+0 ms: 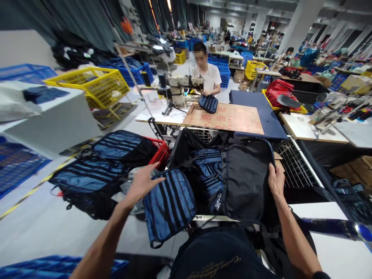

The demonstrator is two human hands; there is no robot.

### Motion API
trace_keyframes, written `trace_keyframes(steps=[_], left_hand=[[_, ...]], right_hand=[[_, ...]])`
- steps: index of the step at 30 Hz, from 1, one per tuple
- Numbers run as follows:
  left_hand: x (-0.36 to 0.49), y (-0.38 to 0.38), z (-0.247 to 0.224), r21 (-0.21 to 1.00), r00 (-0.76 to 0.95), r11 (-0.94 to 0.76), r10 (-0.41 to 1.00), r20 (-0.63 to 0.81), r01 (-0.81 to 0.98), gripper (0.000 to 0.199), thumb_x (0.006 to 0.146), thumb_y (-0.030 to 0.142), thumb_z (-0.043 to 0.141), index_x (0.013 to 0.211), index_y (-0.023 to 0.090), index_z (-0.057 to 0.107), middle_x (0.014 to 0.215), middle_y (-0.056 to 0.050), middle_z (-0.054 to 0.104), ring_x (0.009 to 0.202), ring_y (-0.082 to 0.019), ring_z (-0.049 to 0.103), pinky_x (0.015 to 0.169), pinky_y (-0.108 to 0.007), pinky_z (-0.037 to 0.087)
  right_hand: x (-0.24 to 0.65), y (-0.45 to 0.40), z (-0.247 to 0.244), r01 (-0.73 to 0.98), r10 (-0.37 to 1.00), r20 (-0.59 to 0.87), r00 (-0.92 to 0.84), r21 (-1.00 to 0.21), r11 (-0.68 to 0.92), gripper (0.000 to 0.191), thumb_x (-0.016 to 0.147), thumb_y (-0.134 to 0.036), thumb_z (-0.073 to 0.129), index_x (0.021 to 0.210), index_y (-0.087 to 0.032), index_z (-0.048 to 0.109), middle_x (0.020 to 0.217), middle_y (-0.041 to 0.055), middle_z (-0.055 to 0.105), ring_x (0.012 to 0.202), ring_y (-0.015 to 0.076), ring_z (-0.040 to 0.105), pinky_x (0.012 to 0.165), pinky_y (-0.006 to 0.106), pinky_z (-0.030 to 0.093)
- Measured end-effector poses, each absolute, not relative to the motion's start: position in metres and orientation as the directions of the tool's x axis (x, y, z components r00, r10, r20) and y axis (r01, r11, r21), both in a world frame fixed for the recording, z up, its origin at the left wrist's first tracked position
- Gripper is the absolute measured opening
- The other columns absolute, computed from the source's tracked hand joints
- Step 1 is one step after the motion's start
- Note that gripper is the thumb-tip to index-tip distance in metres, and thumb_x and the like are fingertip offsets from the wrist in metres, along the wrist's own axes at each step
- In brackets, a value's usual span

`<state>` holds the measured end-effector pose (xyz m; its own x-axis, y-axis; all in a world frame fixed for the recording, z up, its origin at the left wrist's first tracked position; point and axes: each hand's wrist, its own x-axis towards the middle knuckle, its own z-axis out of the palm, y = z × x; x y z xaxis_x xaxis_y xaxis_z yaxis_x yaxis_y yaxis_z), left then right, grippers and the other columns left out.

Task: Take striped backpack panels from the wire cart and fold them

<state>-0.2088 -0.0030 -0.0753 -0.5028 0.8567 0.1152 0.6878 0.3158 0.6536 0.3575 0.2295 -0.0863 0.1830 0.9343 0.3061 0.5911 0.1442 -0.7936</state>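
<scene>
A backpack lies spread wide in front of me, with a blue front panel (170,205) crossed by black straps on the left and a flat black panel (245,180) on the right. My right hand (276,180) grips the outer edge of that black panel, fingers curled over its rim. At the blue panel's upper left, my left hand (143,180) is held with thumb and fingers apart; whether it touches the fabric I cannot tell. Between the two panels sits bunched blue fabric with black straps (209,166).
Finished-looking blue backpacks (87,174) are piled at left by a red crate (159,151). Ahead, a co-worker (207,73) handles a blue piece (208,104) at a sewing machine (181,87). A wire-mesh bin (299,162) lies right; a blue tube (328,228) juts in lower right.
</scene>
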Motion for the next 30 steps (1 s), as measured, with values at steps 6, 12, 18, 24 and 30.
trace_keyframes(steps=[6, 12, 18, 24, 30], left_hand=[[-0.025, 0.065, -0.045, 0.985, -0.244, 0.081, 0.969, -0.041, 0.153, 0.067, 0.090, 0.070, 0.073, 0.136, 0.021, 0.071, 0.133, -0.014, 0.075, 0.122, -0.031, 0.071, 0.106, -0.045, 0.056], [0.056, 0.090, -0.007, 0.980, -0.129, 0.010, 0.991, -0.037, -0.200, 0.040, 0.090, 0.054, 0.082, 0.103, 0.020, 0.065, 0.094, -0.001, 0.068, 0.088, -0.020, 0.062, 0.082, -0.031, 0.049], [0.061, 0.074, -0.013, 0.995, 0.151, 0.078, 0.986, -0.069, -0.056, 0.025, 0.087, 0.036, 0.077, 0.098, 0.022, 0.060, 0.091, 0.001, 0.060, 0.087, -0.019, 0.053, 0.081, -0.031, 0.042], [0.055, 0.054, 0.022, 0.942, 0.400, -0.120, 0.916, -0.016, 0.313, 0.014, 0.096, 0.028, 0.071, 0.106, 0.025, 0.063, 0.098, 0.001, 0.065, 0.090, -0.020, 0.058, 0.083, -0.032, 0.042], [-0.023, 0.059, 0.000, 0.535, 0.206, -0.333, 0.937, 0.283, 0.777, 0.012, 0.109, 0.020, 0.052, 0.110, 0.025, 0.062, 0.105, -0.004, 0.068, 0.101, -0.023, 0.064, 0.090, -0.034, 0.051]], right_hand=[[0.265, 0.155, -0.099, 0.484, 0.918, 0.371, 0.140, -0.834, 0.263, 0.044, 0.101, -0.064, 0.062, 0.101, -0.021, 0.069, 0.087, 0.0036, 0.067, 0.080, 0.0231, 0.058, 0.077, 0.035, 0.047], [0.236, 0.078, -0.149, 0.402, 0.849, 0.350, -0.396, -0.765, 0.503, 0.030, 0.107, -0.053, 0.060, 0.092, -0.027, 0.066, 0.084, 0.0051, 0.066, 0.077, 0.0246, 0.063, 0.070, 0.037, 0.051], [0.287, 0.116, -0.106, 0.328, 0.811, 0.375, -0.449, -0.775, 0.540, 0.049, 0.104, -0.073, 0.060, 0.113, -0.026, 0.070, 0.106, 0.0075, 0.073, 0.098, 0.0277, 0.070, 0.089, 0.042, 0.059], [0.326, 0.191, -0.018, 0.347, 0.578, 0.287, -0.764, -0.572, 0.743, 0.059, 0.102, -0.080, 0.056, 0.120, -0.028, 0.077, 0.121, 0.0108, 0.075, 0.121, 0.0315, 0.067, 0.110, 0.049, 0.051], [0.336, 0.184, -0.007, 0.391, 0.615, -0.044, -0.787, -0.807, 0.442, 0.044, 0.096, -0.067, 0.077, 0.094, -0.023, 0.072, 0.090, -0.0002, 0.070, 0.084, 0.0208, 0.063, 0.077, 0.030, 0.051]])
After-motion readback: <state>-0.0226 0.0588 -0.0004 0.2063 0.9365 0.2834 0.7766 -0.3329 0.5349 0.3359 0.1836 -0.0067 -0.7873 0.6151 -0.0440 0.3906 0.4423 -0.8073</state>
